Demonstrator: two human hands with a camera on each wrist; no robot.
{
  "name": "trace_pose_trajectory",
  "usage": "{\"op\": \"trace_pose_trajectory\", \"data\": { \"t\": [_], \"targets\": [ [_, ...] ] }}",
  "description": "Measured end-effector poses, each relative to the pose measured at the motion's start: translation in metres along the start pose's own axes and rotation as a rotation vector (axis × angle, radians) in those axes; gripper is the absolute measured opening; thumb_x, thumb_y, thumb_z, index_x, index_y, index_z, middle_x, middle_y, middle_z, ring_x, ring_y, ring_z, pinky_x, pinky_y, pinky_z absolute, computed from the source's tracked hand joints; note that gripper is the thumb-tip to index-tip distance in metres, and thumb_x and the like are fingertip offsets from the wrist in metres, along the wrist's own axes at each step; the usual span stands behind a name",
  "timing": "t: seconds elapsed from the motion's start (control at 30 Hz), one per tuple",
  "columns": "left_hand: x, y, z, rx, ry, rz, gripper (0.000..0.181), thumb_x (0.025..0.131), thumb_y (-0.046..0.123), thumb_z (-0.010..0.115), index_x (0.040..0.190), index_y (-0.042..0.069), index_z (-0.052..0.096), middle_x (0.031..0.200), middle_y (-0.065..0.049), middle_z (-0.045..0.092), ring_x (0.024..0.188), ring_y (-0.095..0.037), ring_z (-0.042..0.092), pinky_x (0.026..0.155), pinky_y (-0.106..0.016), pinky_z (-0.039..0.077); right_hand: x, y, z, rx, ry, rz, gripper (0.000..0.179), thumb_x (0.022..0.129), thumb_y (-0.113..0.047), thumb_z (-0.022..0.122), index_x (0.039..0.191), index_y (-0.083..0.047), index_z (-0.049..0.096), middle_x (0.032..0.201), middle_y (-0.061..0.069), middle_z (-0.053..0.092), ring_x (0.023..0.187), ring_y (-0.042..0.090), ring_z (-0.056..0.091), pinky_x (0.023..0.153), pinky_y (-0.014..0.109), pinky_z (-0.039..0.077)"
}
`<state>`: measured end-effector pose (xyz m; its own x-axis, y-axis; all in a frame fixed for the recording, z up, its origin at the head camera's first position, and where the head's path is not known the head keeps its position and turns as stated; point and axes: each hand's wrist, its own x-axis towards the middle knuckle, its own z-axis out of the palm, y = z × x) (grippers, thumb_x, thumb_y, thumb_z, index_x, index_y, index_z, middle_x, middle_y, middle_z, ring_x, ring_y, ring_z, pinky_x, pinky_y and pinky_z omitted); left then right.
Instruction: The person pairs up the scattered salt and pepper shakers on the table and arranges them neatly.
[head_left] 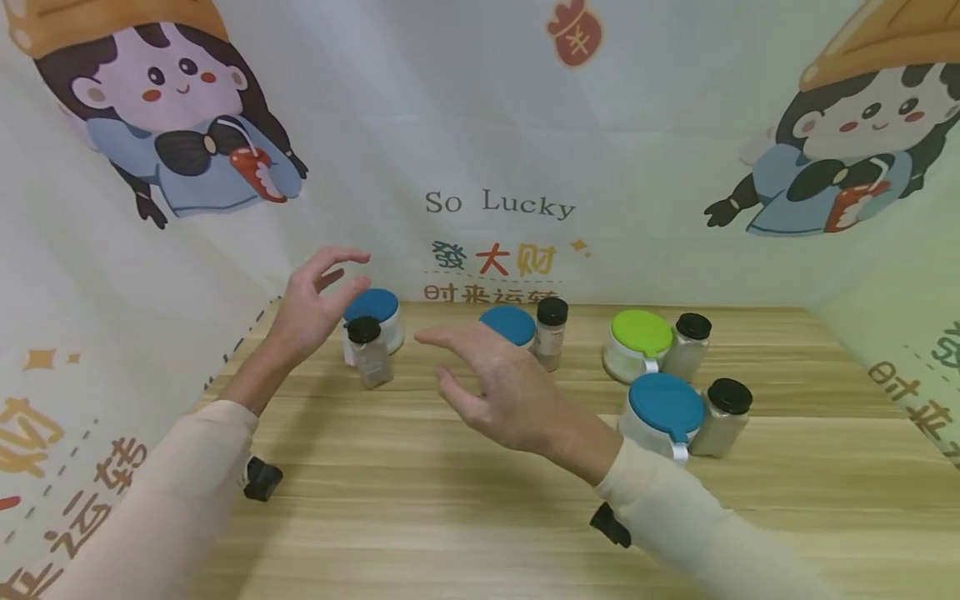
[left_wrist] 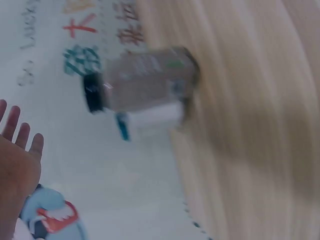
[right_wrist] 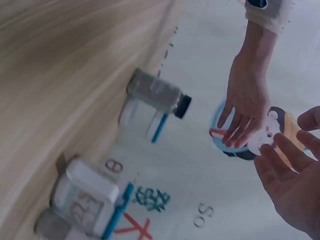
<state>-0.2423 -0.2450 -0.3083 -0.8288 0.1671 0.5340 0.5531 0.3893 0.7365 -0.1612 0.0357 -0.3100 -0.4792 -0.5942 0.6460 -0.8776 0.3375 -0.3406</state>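
My left hand (head_left: 311, 300) hovers above the left end of the table, its fingers loosely bent around nothing. Just below and to its right stands a black-capped spice jar (head_left: 372, 362), upright in front of a white container with a blue lid (head_left: 377, 305). Over the middle of the table hangs my right hand (head_left: 502, 383), also holding nothing, fingers pointing left. It partly hides a second blue-lidded container (head_left: 508, 323), which has another black-capped shaker (head_left: 551, 340) beside it. In the right wrist view both the left hand (right_wrist: 249, 92) and right hand (right_wrist: 295, 187) show relaxed fingers.
At the right stand a green-lidded container (head_left: 641, 335) and a blue-lidded one (head_left: 666, 406), each with a black-capped jar (head_left: 724, 423) at its right side. A printed cloth (head_left: 495, 133) hangs behind the wooden table (head_left: 420, 508) and along its sides.
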Motion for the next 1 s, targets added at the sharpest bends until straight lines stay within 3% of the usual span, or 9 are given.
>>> {"op": "trace_pose_trajectory", "data": {
  "t": [0.13, 0.23, 0.4, 0.5, 0.63, 0.7, 0.77, 0.83, 1.0],
  "targets": [
    [-0.005, -0.031, -0.013, 0.101, -0.042, -0.080, 0.036, 0.107, 0.015, 0.050, 0.137, -0.004, 0.057, 0.149, -0.019, 0.044, 0.141, -0.036, 0.035, 0.113, -0.061, 0.029, 0.016, 0.006, 0.033, -0.142, -0.163, 0.029, 0.047, 0.100, -0.013, 0.061, 0.146, -0.010, 0.052, 0.145, 0.006, 0.055, 0.135, 0.019, 0.048, 0.108, 0.032, 0.041],
    [-0.009, -0.053, -0.015, 0.231, -0.087, -0.116, 0.040, 0.108, 0.011, 0.042, 0.145, -0.004, 0.050, 0.158, -0.020, 0.032, 0.146, -0.039, 0.026, 0.111, -0.065, 0.027, 0.032, 0.012, 0.055, -0.213, -0.297, 0.057, 0.052, 0.102, -0.018, 0.058, 0.152, -0.011, 0.046, 0.152, 0.006, 0.049, 0.140, 0.020, 0.043, 0.112, 0.034, 0.037],
    [-0.007, -0.073, -0.015, 0.476, -0.245, -0.111, 0.052, 0.101, -0.001, 0.034, 0.152, -0.001, 0.041, 0.165, -0.021, 0.019, 0.148, -0.045, 0.018, 0.110, -0.067, 0.025, 0.060, 0.029, 0.083, -0.162, -0.344, 0.130, 0.054, 0.104, -0.011, 0.052, 0.156, -0.008, 0.038, 0.158, 0.010, 0.039, 0.144, 0.022, 0.037, 0.115, 0.032, 0.032],
    [-0.003, -0.077, -0.011, 0.518, -0.372, -0.083, 0.063, 0.092, -0.007, 0.034, 0.154, -0.001, 0.038, 0.165, -0.022, 0.017, 0.147, -0.049, 0.018, 0.112, -0.067, 0.023, 0.067, 0.042, 0.096, -0.185, -0.351, 0.176, 0.064, 0.099, -0.004, 0.060, 0.158, -0.006, 0.034, 0.163, 0.013, 0.029, 0.148, 0.027, 0.029, 0.116, 0.033, 0.029],
    [-0.006, -0.078, -0.001, 0.563, -0.528, -0.128, 0.077, 0.082, -0.008, 0.039, 0.157, 0.003, 0.032, 0.165, -0.021, 0.017, 0.147, -0.050, 0.013, 0.111, -0.071, 0.020, 0.066, 0.056, 0.110, -0.224, -0.419, 0.246, 0.075, 0.093, -0.004, 0.067, 0.160, -0.010, 0.032, 0.166, 0.014, 0.015, 0.151, 0.028, 0.020, 0.111, 0.033, 0.037],
    [-0.009, -0.076, 0.002, 0.612, -0.581, -0.142, 0.080, 0.080, -0.008, 0.044, 0.158, 0.004, 0.032, 0.165, -0.020, 0.019, 0.147, -0.050, 0.013, 0.110, -0.072, 0.021, 0.063, 0.060, 0.115, -0.202, -0.430, 0.279, 0.069, 0.097, -0.006, 0.064, 0.159, -0.011, 0.033, 0.167, 0.015, 0.012, 0.152, 0.028, 0.017, 0.109, 0.034, 0.040],
    [-0.010, -0.073, 0.004, 0.677, -0.600, -0.128, 0.083, 0.079, -0.007, 0.053, 0.158, 0.005, 0.032, 0.164, -0.020, 0.023, 0.146, -0.051, 0.015, 0.108, -0.072, 0.025, 0.060, 0.065, 0.118, -0.162, -0.411, 0.306, 0.059, 0.099, -0.008, 0.062, 0.154, -0.012, 0.038, 0.166, 0.015, 0.014, 0.152, 0.027, 0.018, 0.111, 0.035, 0.039],
    [-0.012, -0.069, 0.001, 0.721, -0.594, -0.091, 0.082, 0.078, -0.007, 0.061, 0.156, 0.004, 0.036, 0.161, -0.023, 0.027, 0.143, -0.053, 0.020, 0.106, -0.071, 0.030, 0.058, 0.068, 0.119, -0.098, -0.377, 0.324, 0.050, 0.101, -0.011, 0.063, 0.146, -0.011, 0.041, 0.162, 0.015, 0.025, 0.148, 0.024, 0.028, 0.109, 0.035, 0.040],
    [-0.029, -0.061, -0.017, 0.796, -0.542, 0.015, 0.081, 0.079, 0.005, 0.079, 0.151, -0.001, 0.042, 0.153, -0.027, 0.036, 0.132, -0.054, 0.032, 0.103, -0.067, 0.034, 0.059, 0.069, 0.117, -0.020, -0.324, 0.298, 0.043, 0.098, -0.015, 0.070, 0.130, -0.011, 0.040, 0.136, 0.007, 0.049, 0.123, 0.018, 0.055, 0.098, 0.028, 0.048]
  ]
}}
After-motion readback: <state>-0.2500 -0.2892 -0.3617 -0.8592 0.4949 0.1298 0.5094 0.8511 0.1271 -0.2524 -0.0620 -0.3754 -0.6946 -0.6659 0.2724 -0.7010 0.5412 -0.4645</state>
